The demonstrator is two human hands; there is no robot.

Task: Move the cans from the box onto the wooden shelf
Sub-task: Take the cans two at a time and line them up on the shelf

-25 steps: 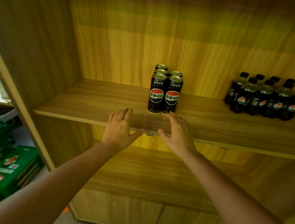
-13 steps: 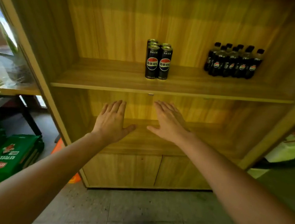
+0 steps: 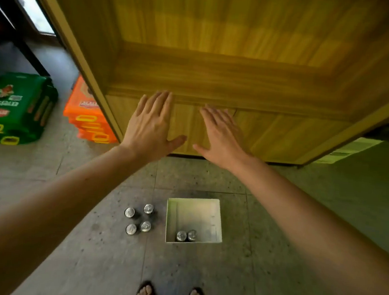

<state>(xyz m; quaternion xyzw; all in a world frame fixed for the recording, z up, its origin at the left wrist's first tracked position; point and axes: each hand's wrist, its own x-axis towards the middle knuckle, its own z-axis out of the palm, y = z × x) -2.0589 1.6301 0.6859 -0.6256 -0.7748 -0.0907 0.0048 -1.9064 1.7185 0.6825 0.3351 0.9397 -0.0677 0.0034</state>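
Two cans (image 3: 186, 236) are seen upright, long axes vertical and tops toward the camera, side by side in the near corner of the white box (image 3: 217, 222) on the floor (image 3: 68, 183), and four more cans (image 3: 137, 220) are stood upright in a square just left of it. Compared with half a second ago, the view has been tilted down, so the shelved cans and bottles are lost from sight. The left hand (image 3: 149, 127) and right hand (image 3: 221, 135) are held flat, each grip spread and empty, before the wooden shelf (image 3: 218, 79).
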